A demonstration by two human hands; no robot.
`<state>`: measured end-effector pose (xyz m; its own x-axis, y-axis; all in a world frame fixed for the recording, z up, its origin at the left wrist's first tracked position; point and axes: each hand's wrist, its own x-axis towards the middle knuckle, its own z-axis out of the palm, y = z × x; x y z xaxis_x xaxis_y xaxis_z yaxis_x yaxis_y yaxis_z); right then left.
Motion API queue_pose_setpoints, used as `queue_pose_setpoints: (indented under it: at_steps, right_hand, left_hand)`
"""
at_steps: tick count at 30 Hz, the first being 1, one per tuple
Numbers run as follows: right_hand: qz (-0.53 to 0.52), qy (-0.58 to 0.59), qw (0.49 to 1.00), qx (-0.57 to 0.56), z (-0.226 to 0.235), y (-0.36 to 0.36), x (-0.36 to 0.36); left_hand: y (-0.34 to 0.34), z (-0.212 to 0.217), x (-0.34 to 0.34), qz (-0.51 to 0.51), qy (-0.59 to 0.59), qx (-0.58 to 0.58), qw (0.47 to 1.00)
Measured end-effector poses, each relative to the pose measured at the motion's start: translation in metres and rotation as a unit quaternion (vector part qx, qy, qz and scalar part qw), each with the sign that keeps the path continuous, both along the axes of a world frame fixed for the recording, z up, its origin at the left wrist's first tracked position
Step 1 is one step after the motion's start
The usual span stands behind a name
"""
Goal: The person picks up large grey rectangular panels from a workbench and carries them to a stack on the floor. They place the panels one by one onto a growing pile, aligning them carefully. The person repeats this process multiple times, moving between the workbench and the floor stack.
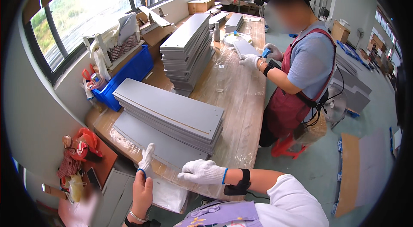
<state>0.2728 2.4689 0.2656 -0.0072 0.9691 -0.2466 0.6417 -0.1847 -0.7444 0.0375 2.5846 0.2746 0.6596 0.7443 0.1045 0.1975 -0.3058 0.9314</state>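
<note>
My left hand (142,190) is raised at the near edge of the table, palm and thumb bare. A white knit glove (147,159) with a blue cuff stands up from its fingers. Whether it is partly on or held cannot be made out. To the right, my right hand (202,172) wears a matching glove. Its fingers point left, slightly bent, with nothing seen in them. Beyond both hands lies a stack of long grey panels (167,105), the top one with a brown groove and small holes. A lower grey panel (148,134) juts out toward me beneath it.
A taller stack of grey panels (187,33) stands farther back, near a blue bin (124,78). Across the table, a person in a red apron (282,106) holds a light panel (246,48) and a blue object. A red stool (288,147) stands beside them.
</note>
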Motion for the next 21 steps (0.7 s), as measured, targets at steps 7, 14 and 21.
queue_pose_setpoints:
  at_steps: [7, 14, 21]
  right_hand:
    - [-0.118, 0.092, 0.985, 0.081, 0.035, 0.012, -0.033]
    - [-0.141, 0.075, 0.979, 0.124, 0.026, 0.026, -0.043]
    - [-0.025, -0.031, 0.934, 0.356, 0.019, 0.046, -0.036]
  left_hand:
    - [-0.027, 0.006, 0.049, -0.139, 0.006, 0.133, 0.981]
    - [-0.044, 0.01, 0.053, -0.092, 0.011, 0.182, 0.979]
    - [-0.022, 0.032, 0.06, 0.015, -0.017, 0.156, 0.987]
